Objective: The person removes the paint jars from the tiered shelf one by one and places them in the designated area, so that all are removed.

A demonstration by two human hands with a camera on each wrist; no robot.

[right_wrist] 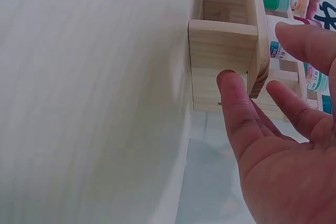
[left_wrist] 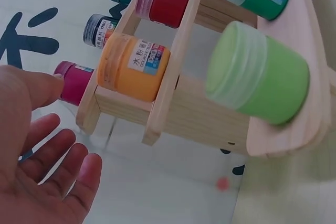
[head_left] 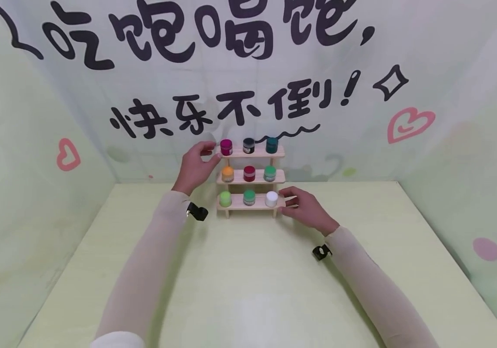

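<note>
A three-tier wooden rack (head_left: pixel 250 209) holds several small paint jars. My left hand (head_left: pixel 195 166) is at the rack's upper left, fingers spread. In the left wrist view its thumb reaches the magenta jar (left_wrist: pixel 75 82); whether they touch, I cannot tell. An orange jar (left_wrist: pixel 135 66) and a light green jar (left_wrist: pixel 257 74) stand on the lower tiers. At the lower right end, beside the white jar (head_left: pixel 271 198), is my right hand (head_left: pixel 309 211). Its loosely bent fingers (right_wrist: pixel 239 100) surround the bottom shelf's end in the right wrist view; contact is unclear. Neither hand grips a jar.
The rack stands at the back of a pale table (head_left: pixel 248 270), close to a printed backdrop (head_left: pixel 248 72) with black lettering. Side walls (head_left: pixel 461 193) flank the table. On the middle tier are a dark red jar (head_left: pixel 249 173) and a green jar (head_left: pixel 270 173).
</note>
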